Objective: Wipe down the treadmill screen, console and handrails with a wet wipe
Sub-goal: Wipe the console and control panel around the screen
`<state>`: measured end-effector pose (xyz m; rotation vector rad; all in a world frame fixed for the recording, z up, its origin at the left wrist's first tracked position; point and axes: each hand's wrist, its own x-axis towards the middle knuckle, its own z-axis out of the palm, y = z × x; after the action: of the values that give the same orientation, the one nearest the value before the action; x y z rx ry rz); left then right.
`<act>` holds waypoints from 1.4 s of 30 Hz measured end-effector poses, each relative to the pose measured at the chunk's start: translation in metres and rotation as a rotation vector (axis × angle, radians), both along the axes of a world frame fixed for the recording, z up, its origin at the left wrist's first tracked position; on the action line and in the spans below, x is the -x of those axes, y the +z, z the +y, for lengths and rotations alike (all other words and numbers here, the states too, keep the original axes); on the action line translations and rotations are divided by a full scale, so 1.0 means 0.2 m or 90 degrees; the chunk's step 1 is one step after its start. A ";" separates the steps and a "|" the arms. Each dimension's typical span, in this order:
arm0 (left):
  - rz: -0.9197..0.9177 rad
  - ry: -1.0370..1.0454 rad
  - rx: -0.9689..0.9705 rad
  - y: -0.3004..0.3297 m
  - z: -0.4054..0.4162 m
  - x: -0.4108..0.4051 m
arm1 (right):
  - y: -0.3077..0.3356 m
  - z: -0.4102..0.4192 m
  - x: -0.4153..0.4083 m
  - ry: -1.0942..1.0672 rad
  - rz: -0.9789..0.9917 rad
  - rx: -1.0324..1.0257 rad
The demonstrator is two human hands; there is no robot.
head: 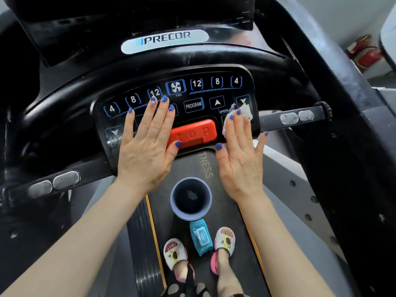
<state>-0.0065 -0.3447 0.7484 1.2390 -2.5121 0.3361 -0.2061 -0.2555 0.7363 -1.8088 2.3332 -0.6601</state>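
Observation:
The treadmill's black console panel with blue-outlined buttons and a red stop bar fills the middle of the head view. My left hand lies flat, fingers straight, on the panel's left half beside the stop bar. My right hand presses a crumpled white wet wipe against the panel's right side, near the speed buttons, fingers straight. The dark screen rises above the Precor badge. Handrails with metal sensor plates stick out on both sides.
On the belt below stand a small grey bin holding a used wipe, a blue pack of wet wipes, and my feet in slippers. A red fire extinguisher lies at the far right.

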 end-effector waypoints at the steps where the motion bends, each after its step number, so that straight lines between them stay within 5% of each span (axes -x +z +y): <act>1: 0.001 0.001 -0.002 0.00 0.00 0.00 | -0.02 0.03 -0.04 0.005 -0.010 -0.005; 16: -0.001 -0.002 -0.006 0.01 0.00 0.00 | 0.06 -0.03 0.22 0.049 0.088 -0.040; 30: -0.006 0.004 -0.013 0.02 0.01 0.00 | -0.05 0.02 0.03 -0.063 -0.038 0.033; 37: -0.003 0.004 -0.016 0.02 0.01 0.01 | -0.17 0.09 0.05 0.062 0.120 0.021; 42: -0.001 0.006 -0.010 0.02 0.01 0.01 | -0.14 0.04 0.11 -0.044 0.022 0.033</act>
<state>-0.0080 -0.3422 0.7520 1.2574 -2.5156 0.3207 -0.2281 -0.2473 0.7092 -1.7818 2.4332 -0.7097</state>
